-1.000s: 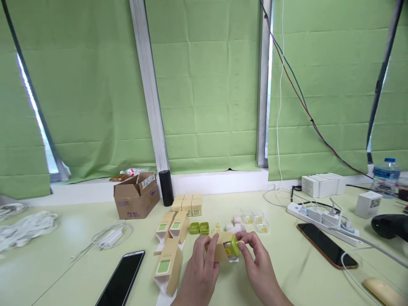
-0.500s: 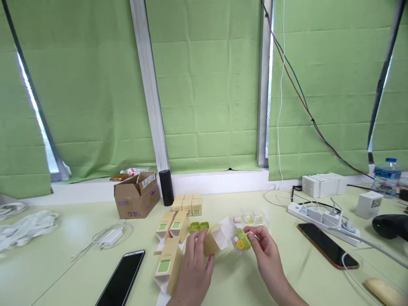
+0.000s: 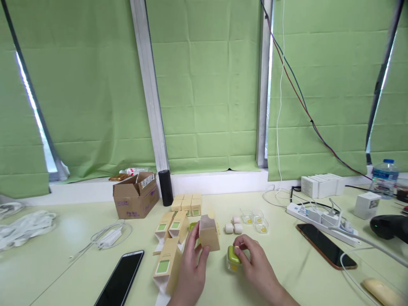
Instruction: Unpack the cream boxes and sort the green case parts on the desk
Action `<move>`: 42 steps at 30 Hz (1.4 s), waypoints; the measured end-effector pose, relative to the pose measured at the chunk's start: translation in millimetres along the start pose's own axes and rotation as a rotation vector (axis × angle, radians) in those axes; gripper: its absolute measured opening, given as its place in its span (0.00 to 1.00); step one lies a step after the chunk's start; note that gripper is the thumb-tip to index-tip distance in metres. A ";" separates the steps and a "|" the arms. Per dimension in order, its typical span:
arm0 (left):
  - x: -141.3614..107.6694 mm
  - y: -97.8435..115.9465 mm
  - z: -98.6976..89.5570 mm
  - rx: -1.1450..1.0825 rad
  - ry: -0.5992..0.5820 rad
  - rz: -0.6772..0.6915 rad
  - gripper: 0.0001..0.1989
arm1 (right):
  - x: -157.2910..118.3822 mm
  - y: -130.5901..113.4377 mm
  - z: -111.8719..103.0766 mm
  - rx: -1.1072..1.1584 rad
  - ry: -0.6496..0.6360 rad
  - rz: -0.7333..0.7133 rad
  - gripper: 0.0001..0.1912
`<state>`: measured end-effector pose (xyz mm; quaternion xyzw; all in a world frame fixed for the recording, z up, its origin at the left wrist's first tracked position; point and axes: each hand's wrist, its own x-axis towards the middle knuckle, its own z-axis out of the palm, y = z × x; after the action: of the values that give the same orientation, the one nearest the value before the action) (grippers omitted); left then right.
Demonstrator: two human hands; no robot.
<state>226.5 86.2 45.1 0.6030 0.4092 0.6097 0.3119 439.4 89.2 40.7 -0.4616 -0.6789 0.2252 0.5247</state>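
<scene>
Carton [image 3: 211, 240] of tan card sits in my left hand [image 3: 194, 265], gripped between thumb and fingers, its top open. My right hand [image 3: 254, 258] pinches the green lid [image 3: 234, 254] of a small clear case [image 3: 233, 266], just right of the carton; whether the case rests on the table [image 3: 68, 280] I can't quite tell. Green squares [image 3: 163, 267] mark three boxes [image 3: 172, 255] left of my hands, the print above too small to read. Purple lettering [image 3: 134, 213], illegible from here, marks the cardboard box [image 3: 137, 199], and the bottle [image 3: 384, 182] wears a blue label [image 3: 385, 174]. The table is pale and smooth, with green blinds [image 3: 207, 93] behind.
</scene>
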 end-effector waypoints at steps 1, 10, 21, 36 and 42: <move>1.4 1.7 1.3 -0.102 -0.014 -0.032 0.34 | -1.2 0.6 0.7 -0.038 -0.007 -0.010 0.13; 4.8 8.2 2.7 -0.672 -0.019 -0.395 0.33 | -2.7 0.9 2.2 -0.225 -0.085 -0.048 0.09; 1.9 26.7 9.3 -0.825 -0.141 -0.440 0.28 | -3.0 -7.8 -2.5 -0.137 -0.015 -0.107 0.12; -6.9 4.3 15.8 -0.523 -0.262 -0.370 0.26 | 0.6 -7.2 -0.7 0.245 -0.119 0.026 0.25; -8.0 11.0 13.1 -0.447 -0.359 -0.144 0.30 | 6.3 -13.3 -4.9 0.467 -0.128 0.167 0.27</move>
<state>241.4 75.7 50.0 0.5870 0.2448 0.5447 0.5466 438.6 87.5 56.1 -0.3673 -0.5998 0.4471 0.5526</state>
